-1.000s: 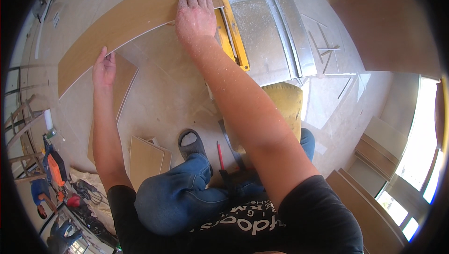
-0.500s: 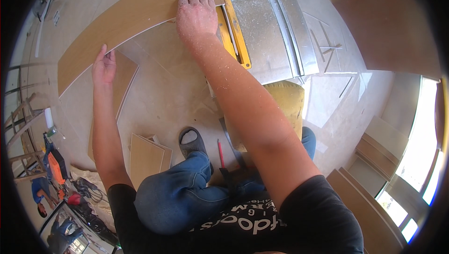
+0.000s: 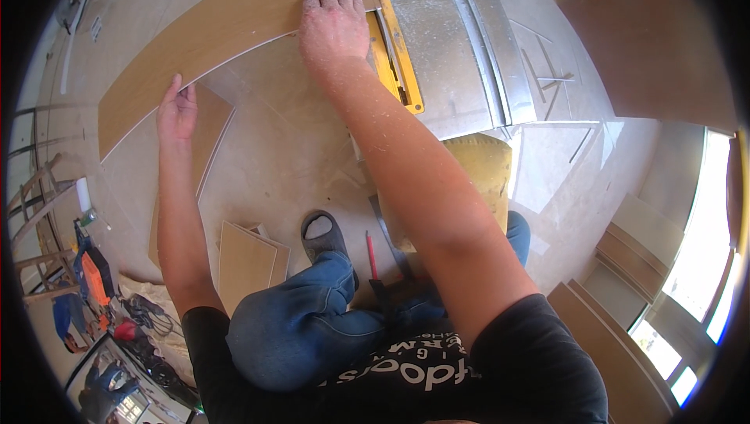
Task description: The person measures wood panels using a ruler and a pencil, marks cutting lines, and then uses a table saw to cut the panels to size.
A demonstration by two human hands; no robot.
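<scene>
A long wood-toned board (image 3: 234, 22) with a pale edge lies across the upper left, its right end on a metal saw table (image 3: 461, 73). My left hand (image 3: 178, 114) grips the board's near edge, thumb on top and fingers underneath. Flat on the board's face, close to its right end, rests my right hand (image 3: 334, 22), fingers stretched forward and dusty; its thumb is hidden. Just right of that hand is a yellow slotted insert (image 3: 402, 65) set in the saw table. Whether a blade stands in the slot, I cannot tell.
A yellow padded seat (image 3: 484, 170) is beside my right arm. Cut panels (image 3: 246, 260) lie on the floor at left, thin offcuts (image 3: 555, 80) at right. A large brown panel (image 3: 648, 49) stands upper right. Cables and tools (image 3: 144, 315) clutter the lower left. A red-handled tool (image 3: 371, 256) lies near my foot.
The board and both my hands have shifted very slightly to the right, partly along with the whole view. The grips look the same.
</scene>
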